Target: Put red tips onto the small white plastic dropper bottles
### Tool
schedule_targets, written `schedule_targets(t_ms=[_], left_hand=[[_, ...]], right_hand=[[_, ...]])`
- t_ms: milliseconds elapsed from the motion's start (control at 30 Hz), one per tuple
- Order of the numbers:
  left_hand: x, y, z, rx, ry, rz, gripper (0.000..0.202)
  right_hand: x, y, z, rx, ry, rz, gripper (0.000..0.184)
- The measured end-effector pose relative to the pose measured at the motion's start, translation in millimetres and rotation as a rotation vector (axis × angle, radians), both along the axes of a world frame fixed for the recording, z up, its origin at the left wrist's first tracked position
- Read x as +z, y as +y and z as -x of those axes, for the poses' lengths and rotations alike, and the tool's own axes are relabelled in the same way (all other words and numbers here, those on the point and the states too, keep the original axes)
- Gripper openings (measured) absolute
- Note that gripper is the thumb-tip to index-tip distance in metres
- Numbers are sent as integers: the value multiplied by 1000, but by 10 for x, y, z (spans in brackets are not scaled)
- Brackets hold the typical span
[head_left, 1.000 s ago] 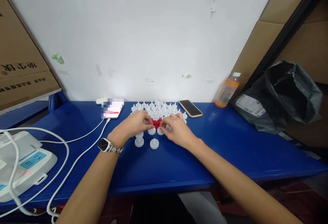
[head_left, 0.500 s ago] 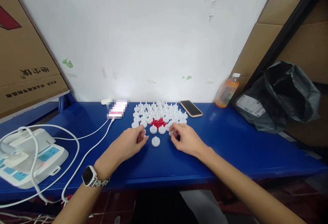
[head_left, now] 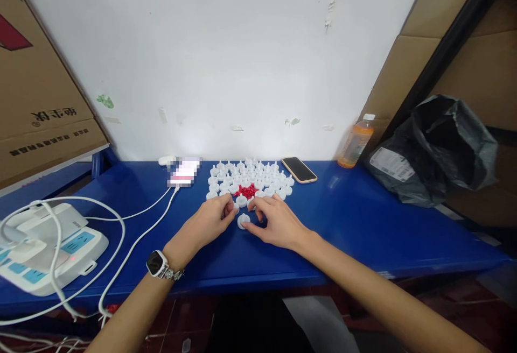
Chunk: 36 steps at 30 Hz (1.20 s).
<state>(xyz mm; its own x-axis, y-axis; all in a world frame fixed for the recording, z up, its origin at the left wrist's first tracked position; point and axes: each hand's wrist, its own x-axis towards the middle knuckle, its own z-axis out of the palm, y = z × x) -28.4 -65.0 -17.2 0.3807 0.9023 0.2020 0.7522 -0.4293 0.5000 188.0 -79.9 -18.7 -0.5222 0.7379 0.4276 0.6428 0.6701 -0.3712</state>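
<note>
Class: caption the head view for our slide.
Left hand and right hand among white stemmed discs around red pieces on a blue table.

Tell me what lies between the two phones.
A cluster of white caps on the blue table lies between the left phone and the right phone, as the head view shows.

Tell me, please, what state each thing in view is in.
White pieces: stems up, mostly clustered
Red pieces: loosely heaped
Left hand: fingers curled, grip unclear
Right hand: fingers parted at the nearest white piece
Left phone: screen lit, plugged in
Right phone: flat, screen dark
Watch: worn, screen dark
Bottle: capped
Black bag: mouth open
Power strip: red light on
</note>
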Motion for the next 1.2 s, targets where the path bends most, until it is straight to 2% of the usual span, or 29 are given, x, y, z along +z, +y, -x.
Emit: schedule_targets(t_ms=[100,233,367,467,533,667,767,867,1067,1200], left_hand=[[4,38,-44,-25,-1,5,22],[44,106,-47,-61,-9,16,23],[212,211,-4,-49,-22,-19,27],[361,350,-28,-37,-45,-88,28],[407,440,-67,-45,-82,-136,27],[329,512,-81,-21,-157,-236,28],[227,489,4,-32,-169,-249,24],[191,462,101,-81,-139,-224,21],[243,422,161,-152,-53,-166,30],[239,411,180,-146,9,-113,32]], right_hand=[[-16,73,61,13,-15,-29,9],[2,130,17,-29,-9,-37,6],[77,206,-53,-72,41,-28,13],[169,415,-54,-135,65,-24,13],[225,606,-26,-159,4,6,12],[267,890,68,-125,-152,86,11],[231,958,123,-123,-193,115,11],[168,975,137,-131,-190,141,13],[153,911,57,-153,80,69,12],[220,738,57,-88,345,147,10]])
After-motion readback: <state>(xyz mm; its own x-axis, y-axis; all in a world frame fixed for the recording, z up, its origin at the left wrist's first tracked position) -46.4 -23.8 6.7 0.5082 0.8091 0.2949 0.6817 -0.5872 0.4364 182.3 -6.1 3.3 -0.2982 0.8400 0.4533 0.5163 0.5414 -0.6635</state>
